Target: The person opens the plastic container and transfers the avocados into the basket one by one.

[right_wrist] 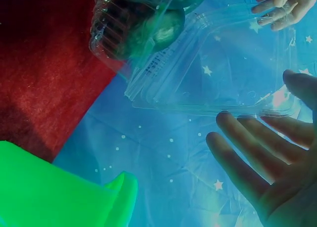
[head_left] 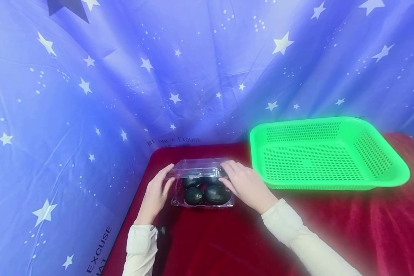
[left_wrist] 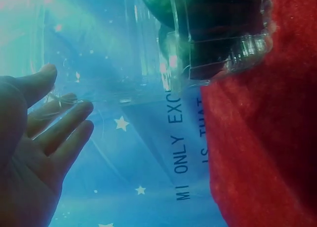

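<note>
A clear plastic clamshell box (head_left: pixel 179 200) stands on the red cloth, with several dark green avocados (head_left: pixel 217 194) in its base. Its hinged lid (head_left: pixel 200 164) is raised at the far side, tilted up and apart from the base. At the lid's left edge, my left hand (head_left: pixel 155 193) pinches the plastic between thumb and fingers. My right hand (head_left: pixel 247 186) holds the right edge the same way; in the right wrist view its thumb and fingers lie on either side of the lid (right_wrist: pixel 233 63). The far avocados are partly hidden behind the lid.
To the right, a green perforated plastic basket (head_left: pixel 307 163) sits on the red cloth (head_left: pixel 207 237), close to my right hand. Behind and to the left hangs a blue curtain (head_left: pixel 200 69) with white stars. A small dark object (head_left: pixel 162 230) shows by the left sleeve.
</note>
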A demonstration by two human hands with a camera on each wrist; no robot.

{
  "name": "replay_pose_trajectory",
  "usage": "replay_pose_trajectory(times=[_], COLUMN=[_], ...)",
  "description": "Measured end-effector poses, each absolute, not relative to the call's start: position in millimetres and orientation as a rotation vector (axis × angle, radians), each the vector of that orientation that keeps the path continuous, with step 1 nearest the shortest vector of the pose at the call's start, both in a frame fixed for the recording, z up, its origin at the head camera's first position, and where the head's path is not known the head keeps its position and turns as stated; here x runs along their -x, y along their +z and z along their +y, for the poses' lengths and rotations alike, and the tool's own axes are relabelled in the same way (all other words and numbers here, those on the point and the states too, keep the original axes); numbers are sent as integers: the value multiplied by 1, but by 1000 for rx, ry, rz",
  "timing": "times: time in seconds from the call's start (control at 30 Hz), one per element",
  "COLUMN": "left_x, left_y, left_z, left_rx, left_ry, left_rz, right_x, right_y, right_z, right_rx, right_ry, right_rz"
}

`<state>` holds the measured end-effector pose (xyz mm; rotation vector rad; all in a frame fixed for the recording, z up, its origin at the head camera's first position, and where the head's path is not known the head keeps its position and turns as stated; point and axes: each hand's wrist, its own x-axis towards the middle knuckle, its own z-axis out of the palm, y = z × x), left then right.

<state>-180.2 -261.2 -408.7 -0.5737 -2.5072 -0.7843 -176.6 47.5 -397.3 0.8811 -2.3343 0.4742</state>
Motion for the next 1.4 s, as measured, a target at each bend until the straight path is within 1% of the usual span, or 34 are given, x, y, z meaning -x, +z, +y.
replay_pose_trajectory(times=[0.37, 0.8, 1.4], left_x=[194, 203, 218], left_y=[-404, -397, -411], left_z=[-263, -266, -270], left_rx=[565, 522, 403], left_ry=[-868, -959, -1202], left_rz=[-2532, -2529, -2464], right_x=[180, 190, 204], right_y=[-392, -394, -397], right_z=[53, 58, 57], right_rx=[-804, -699, -691], right_ry=[652, 718, 764], right_rz=[-2422, -2435, -2460])
